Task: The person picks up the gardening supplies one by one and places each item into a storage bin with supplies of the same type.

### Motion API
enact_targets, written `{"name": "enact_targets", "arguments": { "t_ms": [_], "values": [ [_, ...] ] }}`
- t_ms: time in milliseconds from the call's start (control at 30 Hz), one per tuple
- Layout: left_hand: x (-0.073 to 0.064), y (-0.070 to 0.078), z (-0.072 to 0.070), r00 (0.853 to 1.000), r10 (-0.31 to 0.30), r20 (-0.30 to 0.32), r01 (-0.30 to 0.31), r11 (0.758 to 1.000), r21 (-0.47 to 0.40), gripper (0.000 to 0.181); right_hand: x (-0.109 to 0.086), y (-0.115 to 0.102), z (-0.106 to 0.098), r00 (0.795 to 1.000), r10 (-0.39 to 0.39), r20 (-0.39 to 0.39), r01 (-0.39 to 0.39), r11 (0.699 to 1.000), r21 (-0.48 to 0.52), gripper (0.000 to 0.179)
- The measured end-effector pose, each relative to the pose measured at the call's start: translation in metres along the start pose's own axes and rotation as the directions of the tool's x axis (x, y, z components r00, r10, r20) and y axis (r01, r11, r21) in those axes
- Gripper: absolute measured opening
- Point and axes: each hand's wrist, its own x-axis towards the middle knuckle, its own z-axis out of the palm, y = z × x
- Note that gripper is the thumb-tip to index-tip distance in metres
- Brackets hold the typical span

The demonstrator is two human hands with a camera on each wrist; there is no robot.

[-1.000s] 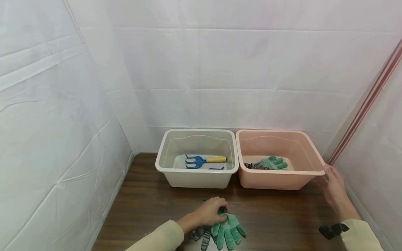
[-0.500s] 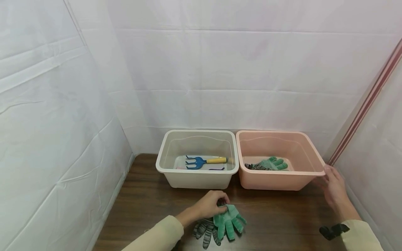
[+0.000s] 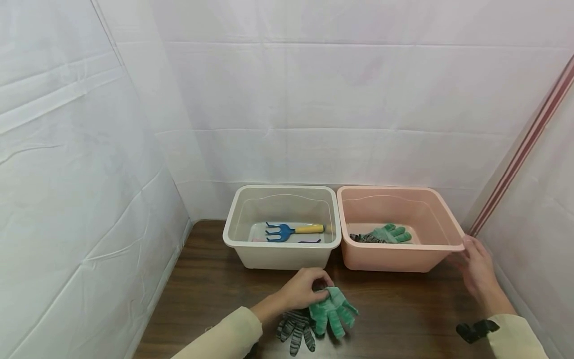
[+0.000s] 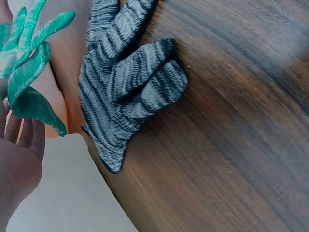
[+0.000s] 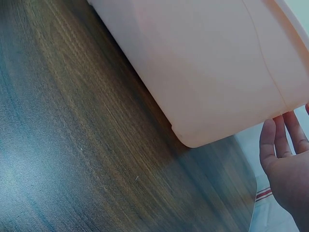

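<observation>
My left hand [image 3: 307,289] pinches a green glove [image 3: 334,311] by its cuff end, its fingers hanging down. In the left wrist view the green glove [image 4: 29,72] dangles from the fingers. Just below that hand, a black-and-grey striped glove [image 3: 297,329] lies on the table; in the left wrist view the striped glove [image 4: 125,77] sits flat on the wood. At the far right, my right hand [image 3: 480,269] holds the right rim of the pink tub [image 3: 403,259]. The right wrist view has its fingers [image 5: 292,133] against the tub's underside near the rim.
Inside the pink tub lie a green glove [image 3: 389,233] and a striped glove [image 3: 367,239]. Beside it stands a white tub [image 3: 282,257] with a blue hand fork [image 3: 280,232] and a small purple thing [image 3: 309,242]. White sheeting [image 3: 287,99] surrounds the brown table [image 3: 202,284].
My left hand has lifted the green glove up and slightly right, away from the striped one, which now shows more fully. The right hand stays on the pink tub's rim.
</observation>
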Motion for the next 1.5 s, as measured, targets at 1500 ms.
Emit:
{"name": "enact_targets", "arguments": {
  "t_ms": [1500],
  "values": [
    [0.008,0.032,-0.019,0.998,0.029,-0.051,-0.032,0.997,-0.077,0.013,-0.003,-0.003,0.002,1.000,0.002,0.016,-0.002,1.000,0.016,0.045]
  ]
}}
